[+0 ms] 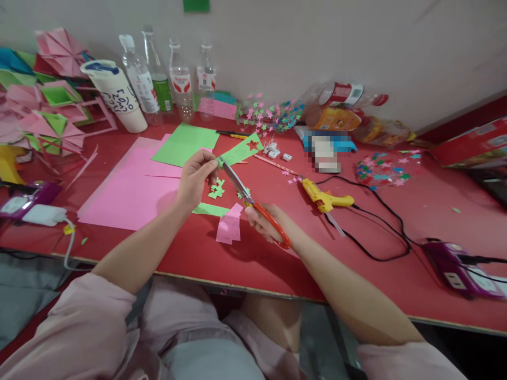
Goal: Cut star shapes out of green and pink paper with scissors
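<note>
My left hand [198, 177] pinches a small piece of green paper [221, 162] between thumb and fingertips. In my right hand [263, 221] are scissors [273, 224] with red-orange handles, their blades pointing up and left to the green piece. Whether the blades touch the paper I cannot tell. Below the hands lie small green paper scraps [216, 189], a green strip [212, 209] and pink paper pieces [229, 226]. A green paper strip with a red star [252, 145] lies just beyond the blades.
Pink sheets [119, 195] and a green sheet [184, 145] lie at left. A yellow glue gun [325, 197] with a black cord is at right, near a purple power strip [455, 266]. Bottles [181, 87] and a white tumbler [119, 100] stand by the wall. Paper stars [269, 113] lie behind.
</note>
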Demonstrator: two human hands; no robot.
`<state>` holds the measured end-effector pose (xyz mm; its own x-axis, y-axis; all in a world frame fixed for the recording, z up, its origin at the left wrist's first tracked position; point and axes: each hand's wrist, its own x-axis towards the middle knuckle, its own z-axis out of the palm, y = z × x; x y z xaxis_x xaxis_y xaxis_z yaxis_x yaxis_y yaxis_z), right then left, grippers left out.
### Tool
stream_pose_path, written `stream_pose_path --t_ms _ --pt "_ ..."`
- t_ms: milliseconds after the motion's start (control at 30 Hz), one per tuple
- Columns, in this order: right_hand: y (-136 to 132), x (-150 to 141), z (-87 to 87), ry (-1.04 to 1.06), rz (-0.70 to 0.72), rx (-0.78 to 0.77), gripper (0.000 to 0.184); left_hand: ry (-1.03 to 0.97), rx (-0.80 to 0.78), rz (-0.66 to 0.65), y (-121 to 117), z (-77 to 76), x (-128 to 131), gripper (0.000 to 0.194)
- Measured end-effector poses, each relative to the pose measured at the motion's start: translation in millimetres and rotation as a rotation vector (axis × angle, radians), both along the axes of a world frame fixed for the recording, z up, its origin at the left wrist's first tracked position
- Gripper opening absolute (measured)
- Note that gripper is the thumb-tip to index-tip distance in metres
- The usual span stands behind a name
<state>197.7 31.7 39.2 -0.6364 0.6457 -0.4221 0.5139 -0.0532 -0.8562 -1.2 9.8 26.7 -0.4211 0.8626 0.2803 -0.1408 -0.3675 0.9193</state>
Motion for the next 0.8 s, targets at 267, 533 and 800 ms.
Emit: stream_pose_path --t_ms 267,533,800 --pt "-1.6 -1.9 1.7 -0.017 -0.018 -0.008 0.044 -0.016 0.008 0.013 -0.2 0.5 -0.1 0.005" --pt "-2.9 -4.2 0.8 -0.028 -0.016 -0.017 0.045 -0.053 -0.004 -0.023 -1.3 2.0 1.4 0.007" --pt "-2.0 -3.8 -4.5 0.01 -0.041 -0.003 0.046 -0.011 -0.039 -0.049 0.1 1.2 3.3 0.012"
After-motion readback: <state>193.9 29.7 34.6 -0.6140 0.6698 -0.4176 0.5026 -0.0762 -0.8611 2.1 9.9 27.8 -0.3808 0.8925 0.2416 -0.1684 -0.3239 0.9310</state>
